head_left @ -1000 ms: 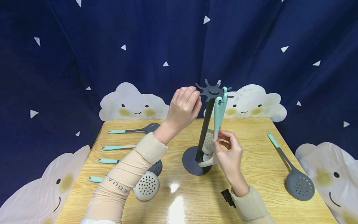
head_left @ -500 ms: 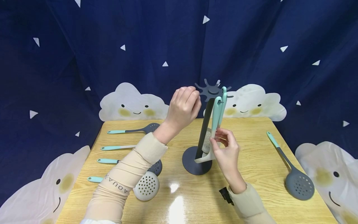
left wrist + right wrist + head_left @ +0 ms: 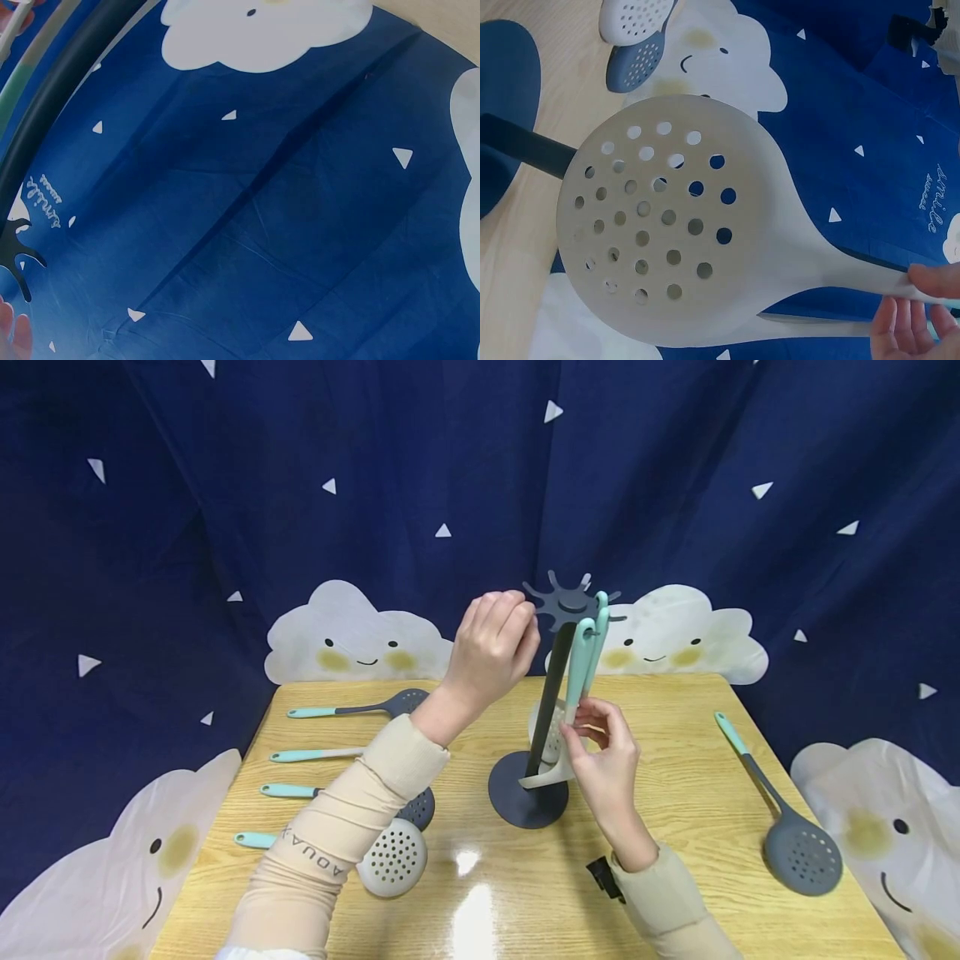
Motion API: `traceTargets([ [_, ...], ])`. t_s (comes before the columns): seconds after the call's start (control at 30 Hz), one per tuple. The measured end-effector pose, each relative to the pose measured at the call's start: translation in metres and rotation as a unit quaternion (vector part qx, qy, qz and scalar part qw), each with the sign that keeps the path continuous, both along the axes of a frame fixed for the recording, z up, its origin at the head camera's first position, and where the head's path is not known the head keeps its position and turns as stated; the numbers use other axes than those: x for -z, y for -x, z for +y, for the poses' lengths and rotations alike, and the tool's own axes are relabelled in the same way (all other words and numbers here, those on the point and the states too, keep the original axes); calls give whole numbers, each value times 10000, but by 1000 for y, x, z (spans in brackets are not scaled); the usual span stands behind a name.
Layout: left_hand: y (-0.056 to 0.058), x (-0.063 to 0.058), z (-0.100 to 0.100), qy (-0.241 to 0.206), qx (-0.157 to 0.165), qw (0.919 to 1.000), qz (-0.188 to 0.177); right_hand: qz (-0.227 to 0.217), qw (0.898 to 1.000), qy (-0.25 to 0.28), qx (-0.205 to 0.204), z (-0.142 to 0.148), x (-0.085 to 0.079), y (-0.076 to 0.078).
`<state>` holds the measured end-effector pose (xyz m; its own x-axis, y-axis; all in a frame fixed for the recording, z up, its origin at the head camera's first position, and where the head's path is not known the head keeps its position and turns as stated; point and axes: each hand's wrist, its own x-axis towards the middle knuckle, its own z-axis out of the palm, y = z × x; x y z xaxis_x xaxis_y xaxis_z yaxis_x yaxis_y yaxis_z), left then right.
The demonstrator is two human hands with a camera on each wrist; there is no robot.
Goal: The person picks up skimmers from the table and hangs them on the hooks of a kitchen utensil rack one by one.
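In the head view, a dark utensil stand (image 3: 555,685) rises from a round base, with hooked arms on top. My left hand (image 3: 495,639) has its fingers curled at the tip of one left arm, gripping the stand there; the contact itself is hidden. My right hand (image 3: 609,760) pinches the shaft of a white skimmer (image 3: 667,217) between thumb and fingers. Its mint handle (image 3: 580,660) hangs on a front-right hook, and its holed head fills the right wrist view. Just behind hangs a second mint-handled utensil, with a white holed head (image 3: 542,727) showing beyond the post.
A grey skimmer (image 3: 802,856) lies at the table's right. Along the left lie several mint-handled utensils, including a grey one (image 3: 408,702) and a white skimmer (image 3: 392,858), partly covered by the left forearm. A blue curtain (image 3: 480,485) hangs behind the wooden table (image 3: 690,777).
My right hand has shifted slightly left and up, swinging the white skimmer's lower end left toward the post. The left hand stays where it was.
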<state>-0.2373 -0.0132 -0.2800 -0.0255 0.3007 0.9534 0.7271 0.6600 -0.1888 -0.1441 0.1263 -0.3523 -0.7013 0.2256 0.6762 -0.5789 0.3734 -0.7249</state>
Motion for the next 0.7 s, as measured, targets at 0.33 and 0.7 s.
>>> traceTargets([
  [0.33,0,0,0,13,37,10000,17,86,9995,-303,-2,8,15,8],
  [0.7,-1,9,-2,-146,7,9999,44,962,9922,-671,427,34,40,13],
])
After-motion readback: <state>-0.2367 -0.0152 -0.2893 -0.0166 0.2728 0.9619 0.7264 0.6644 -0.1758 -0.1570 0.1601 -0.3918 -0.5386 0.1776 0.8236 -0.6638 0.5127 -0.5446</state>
